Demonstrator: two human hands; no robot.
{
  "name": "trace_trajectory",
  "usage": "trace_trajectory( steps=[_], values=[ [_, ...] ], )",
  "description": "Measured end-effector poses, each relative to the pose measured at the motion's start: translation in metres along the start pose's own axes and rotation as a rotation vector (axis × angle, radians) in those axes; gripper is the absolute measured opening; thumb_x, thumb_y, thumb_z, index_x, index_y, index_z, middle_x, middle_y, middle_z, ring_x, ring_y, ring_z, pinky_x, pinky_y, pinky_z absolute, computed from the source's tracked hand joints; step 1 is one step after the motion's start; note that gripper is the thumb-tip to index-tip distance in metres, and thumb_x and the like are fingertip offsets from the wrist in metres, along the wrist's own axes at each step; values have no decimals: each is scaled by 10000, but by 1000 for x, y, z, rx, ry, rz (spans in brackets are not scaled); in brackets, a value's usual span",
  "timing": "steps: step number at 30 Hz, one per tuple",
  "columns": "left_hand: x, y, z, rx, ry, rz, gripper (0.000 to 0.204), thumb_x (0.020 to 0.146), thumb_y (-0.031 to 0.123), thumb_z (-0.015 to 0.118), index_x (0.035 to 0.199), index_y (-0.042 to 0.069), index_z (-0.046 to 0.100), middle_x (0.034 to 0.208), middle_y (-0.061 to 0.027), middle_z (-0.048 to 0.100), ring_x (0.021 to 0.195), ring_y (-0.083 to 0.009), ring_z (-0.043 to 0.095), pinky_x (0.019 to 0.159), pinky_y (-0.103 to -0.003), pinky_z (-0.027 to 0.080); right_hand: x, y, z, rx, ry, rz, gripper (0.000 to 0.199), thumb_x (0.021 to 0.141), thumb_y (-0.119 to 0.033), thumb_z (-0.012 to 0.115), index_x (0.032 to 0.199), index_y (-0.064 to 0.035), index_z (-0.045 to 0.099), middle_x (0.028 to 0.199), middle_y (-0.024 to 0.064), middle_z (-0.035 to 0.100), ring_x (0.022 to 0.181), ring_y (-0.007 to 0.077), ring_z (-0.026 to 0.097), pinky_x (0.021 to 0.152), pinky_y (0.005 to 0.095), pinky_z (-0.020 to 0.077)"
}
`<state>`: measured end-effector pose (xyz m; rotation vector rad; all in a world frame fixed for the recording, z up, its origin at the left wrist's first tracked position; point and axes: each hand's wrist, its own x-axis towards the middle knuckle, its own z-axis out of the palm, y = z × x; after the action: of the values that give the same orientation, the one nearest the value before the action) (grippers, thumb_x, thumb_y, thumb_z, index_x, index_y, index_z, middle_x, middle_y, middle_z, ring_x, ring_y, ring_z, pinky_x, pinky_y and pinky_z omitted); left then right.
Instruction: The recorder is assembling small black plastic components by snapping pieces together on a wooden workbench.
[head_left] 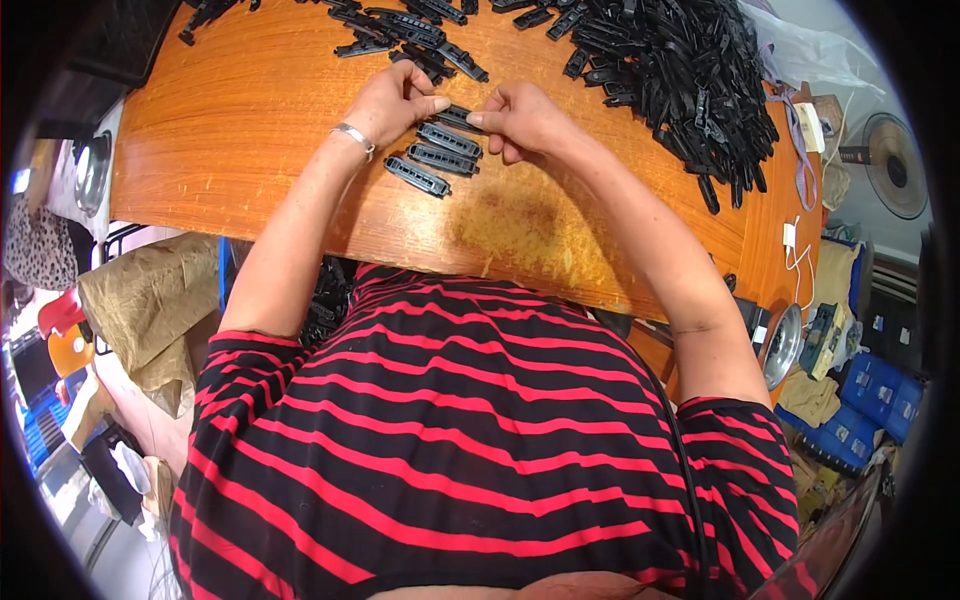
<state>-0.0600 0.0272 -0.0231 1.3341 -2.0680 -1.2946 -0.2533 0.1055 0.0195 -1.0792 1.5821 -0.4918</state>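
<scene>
Both your hands, left [395, 100] and right [520, 118], pinch one black clip [457, 116] mid-table; looks like lining it up, next lay it beside the row [434, 158].

A small workshop: a wooden table [250, 110] heaped with black plastic parts [680, 70], stacked blue boxes [865, 405], sacks [150, 290] and a fan [895, 165] around.

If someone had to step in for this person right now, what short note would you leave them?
Left hand and right hand: both pinch one black plastic clip between the fingertips, just above the wooden table.
Done, by the look of it: three similar clips lie side by side in a neat row just below the hands.
Left: a big heap of black clips at the table's far right, and a smaller scatter beyond the hands.
</scene>
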Motion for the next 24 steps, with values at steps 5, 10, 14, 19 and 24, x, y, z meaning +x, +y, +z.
trace_trajectory(
  steps=[5, 10, 14, 19, 24],
  values=[
    [-58, 6, -18, -32, -14, 204, 694, 687, 208, 824, 1274, 67, 483, 940, -113, 562, 843, -199, 574, 759, -312, 493, -13, 14, -9, -391, 82, -297, 381, 795, -258, 738, 1018, 2, 570, 740, 67, 620, 632, 155, 600, 544, 292, 483],
    [-97, 26, -2, 515, 53, 281, 920, 573, 166, 843, 1375, 111, 395, 1116, -185, 517, 1062, -360, 516, 900, -400, 460, -36, -5, 21, -808, 135, -492, 776, 627, -261, 834, 1279, -57, 467, 1055, 172, 592, 914, 320, 619, 821, 397, 491],
    [-103, 17, 2, 403, 126, 224, 874, 578, 167, 832, 1350, 122, 425, 1110, -170, 516, 1079, -362, 507, 889, -406, 461, -31, -5, 40, -807, 171, -524, 772, 617, -248, 834, 1278, -82, 471, 1114, 192, 556, 963, 362, 598, 851, 422, 480],
    [-142, -7, -28, 409, 216, 206, 854, 555, 93, 825, 1324, 90, 453, 1044, -145, 545, 999, -347, 543, 859, -387, 466, -23, -19, 85, -775, 81, -546, 746, 642, -256, 815, 1285, -93, 471, 1089, 190, 558, 974, 370, 591, 839, 431, 481],
    [-210, -34, -74, 504, 278, 84, 823, 563, 88, 817, 1311, 97, 473, 1083, -155, 543, 1001, -348, 552, 869, -383, 468, -18, -40, 156, -740, -84, -719, 677, 697, -264, 776, 1278, -75, 482, 1104, 191, 556, 1004, 381, 578, 849, 432, 476]
  ],
)
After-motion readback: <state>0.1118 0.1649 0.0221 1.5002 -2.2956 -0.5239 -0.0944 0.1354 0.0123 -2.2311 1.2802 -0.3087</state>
